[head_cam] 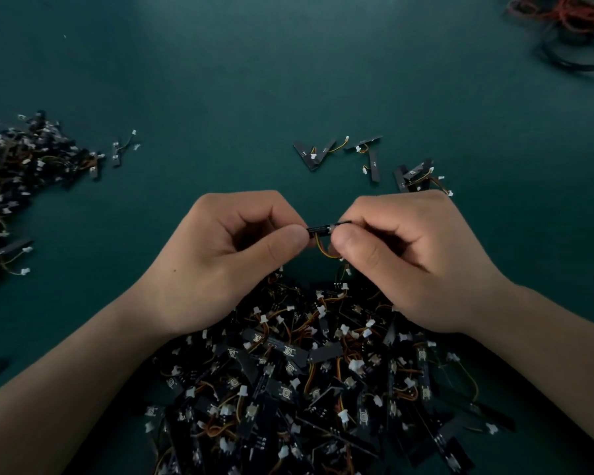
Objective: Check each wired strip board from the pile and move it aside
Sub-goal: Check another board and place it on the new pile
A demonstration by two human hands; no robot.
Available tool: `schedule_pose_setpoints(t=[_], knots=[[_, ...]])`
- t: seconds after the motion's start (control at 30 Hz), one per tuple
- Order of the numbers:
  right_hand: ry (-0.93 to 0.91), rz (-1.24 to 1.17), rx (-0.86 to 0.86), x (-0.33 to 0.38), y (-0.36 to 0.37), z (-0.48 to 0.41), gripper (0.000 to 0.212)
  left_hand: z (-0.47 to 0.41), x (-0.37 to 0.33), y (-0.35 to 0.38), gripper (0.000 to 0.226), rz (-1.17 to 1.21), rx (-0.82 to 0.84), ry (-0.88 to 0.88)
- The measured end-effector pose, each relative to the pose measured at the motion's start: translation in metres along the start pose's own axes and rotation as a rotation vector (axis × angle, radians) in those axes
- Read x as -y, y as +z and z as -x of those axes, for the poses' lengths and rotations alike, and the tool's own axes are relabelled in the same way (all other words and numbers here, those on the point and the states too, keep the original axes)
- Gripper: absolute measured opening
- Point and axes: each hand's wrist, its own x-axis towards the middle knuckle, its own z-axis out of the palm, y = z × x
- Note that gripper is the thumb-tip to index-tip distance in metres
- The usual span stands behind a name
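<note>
We have one wired strip board (319, 229) held up between both hands, just above the far edge of the pile (306, 389), which fills the counter (254, 80) at 6 o'clock under our wrists. The left hand (227, 262) pinches the board's left end between thumb and forefinger. The right hand (408, 262) pinches the other end the same way, and its remaining fingers are curled in. The board lies edge-on to us, so we see little of its face, and its yellow and orange wires (323, 250) loop down between the two thumbs. To check it well, we judge that we should roll the strip toward us so the face and the solder end show. We should keep the grip on the bare ends rather than on the parts, and follow the lead down to its white plug, which we cannot make out from here. A light tug on the wires should tell more than a hard one. Beyond the hands, at 12 to 1 o'clock, a few loose boards (375, 166) lie well apart from the pile, and that looks like the place to set this one. The green surface around them is open, with plenty of bare room at 11 and 12 o'clock. At 9 o'clock a second heap (21, 173) runs off the left edge. At 2 o'clock, in the far corner, sits a tangle of red and black cable (570, 25), and we would keep away from both. The dangling lead could snag on the pile as we lift away.
</note>
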Motion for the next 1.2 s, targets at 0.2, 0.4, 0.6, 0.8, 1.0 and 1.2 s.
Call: schedule_pose_setpoints(t=[0.2,0.4,0.6,0.8,1.0,1.2], knots=[[0.027,0.001,-0.043,-0.0004,0.0005,-0.0005,0.023,0.001,0.0025,0.0021,0.018,-0.071,-0.059,-0.028],[0.012,-0.006,-0.003,0.0011,-0.0005,0.0004,0.025,0.0007,0.0024,0.0035,0.022,-0.126,-0.084,-0.055],[0.02,-0.004,-0.002,0.0008,-0.0002,-0.0002,0.024,0.0011,0.0003,0.0031,0.027,-0.093,-0.061,-0.048],[0.021,-0.003,-0.007,0.0014,-0.0002,-0.0001,0.024,0.0017,0.0002,0.0036,0.029,-0.132,-0.06,-0.027],[0.024,0.012,-0.008,0.0016,0.0004,0.0,0.023,0.0017,0.0015,0.0028,0.029,-0.144,-0.027,0.001],[0.014,0.001,0.004,0.0016,-0.0011,0.0003,0.023,0.0013,0.001,0.003,0.027,-0.133,-0.026,0.009]])
